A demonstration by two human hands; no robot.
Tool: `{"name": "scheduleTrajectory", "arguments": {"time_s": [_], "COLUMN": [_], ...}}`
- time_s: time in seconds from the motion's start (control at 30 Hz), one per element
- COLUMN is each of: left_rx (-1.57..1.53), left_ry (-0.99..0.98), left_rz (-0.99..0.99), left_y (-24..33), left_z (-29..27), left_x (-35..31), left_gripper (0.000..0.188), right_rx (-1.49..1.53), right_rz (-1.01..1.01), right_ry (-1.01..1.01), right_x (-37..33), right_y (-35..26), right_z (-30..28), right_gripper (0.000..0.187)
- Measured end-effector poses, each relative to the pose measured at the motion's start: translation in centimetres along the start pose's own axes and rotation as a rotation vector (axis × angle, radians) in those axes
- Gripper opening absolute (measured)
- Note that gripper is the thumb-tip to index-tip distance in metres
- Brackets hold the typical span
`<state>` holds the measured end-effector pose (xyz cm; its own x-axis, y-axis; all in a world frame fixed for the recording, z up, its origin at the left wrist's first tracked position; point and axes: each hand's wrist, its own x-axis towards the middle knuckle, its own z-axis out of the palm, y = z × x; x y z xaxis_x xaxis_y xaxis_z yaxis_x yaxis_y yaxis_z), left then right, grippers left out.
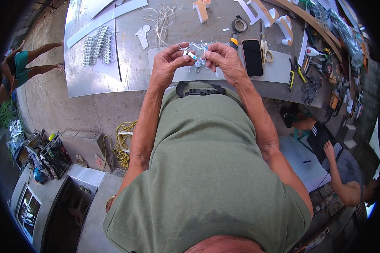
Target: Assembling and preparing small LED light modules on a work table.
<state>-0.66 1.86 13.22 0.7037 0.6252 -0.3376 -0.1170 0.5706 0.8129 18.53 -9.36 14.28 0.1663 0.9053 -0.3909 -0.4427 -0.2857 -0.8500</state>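
Close to the table's front edge, both my hands pinch a string of small white LED-like modules on thin wires (197,64). My left hand (169,63) holds one end between thumb and fingertips, where a small white and blue piece shows. Across from it, my right hand (224,62) grips another part, its fingertips a short gap from the left ones. Loose loops of the string hang between the two hands. Exactly how the wires meet is too small to tell. Beneath lies a light grey sheet (274,69).
Right of my hands lie a black phone (252,58), scissors (266,51), a tape roll (240,25) and pliers (292,76). Coiled module strings (99,47) and loose white wires (162,21) lie left. White letter shapes (284,29) stand far right. Two other people are nearby.
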Motion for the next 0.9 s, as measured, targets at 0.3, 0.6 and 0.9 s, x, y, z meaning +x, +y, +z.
{"name": "scheduleTrajectory", "arguments": {"time_s": [0.3,0.6,0.9], "left_rx": [0.307,0.102,0.093], "left_ry": [0.110,0.128,0.112], "left_rz": [0.044,0.003,-0.003], "left_y": [-0.7,-0.8,1.0], "left_z": [-3.0,-5.6,-6.2], "left_x": [0.2,0.3,-0.6], "left_gripper": [0.036,0.032,0.033], "right_rx": [0.052,-0.044,-0.099], "right_rz": [-0.102,-0.187,-0.204], "right_ry": [0.087,0.186,0.209], "right_x": [1.3,2.1,2.5], "right_y": [-2.1,-3.4,-4.5], "right_z": [-1.6,-3.1,-4.2], "right_gripper": [0.016,0.018,0.019]}}
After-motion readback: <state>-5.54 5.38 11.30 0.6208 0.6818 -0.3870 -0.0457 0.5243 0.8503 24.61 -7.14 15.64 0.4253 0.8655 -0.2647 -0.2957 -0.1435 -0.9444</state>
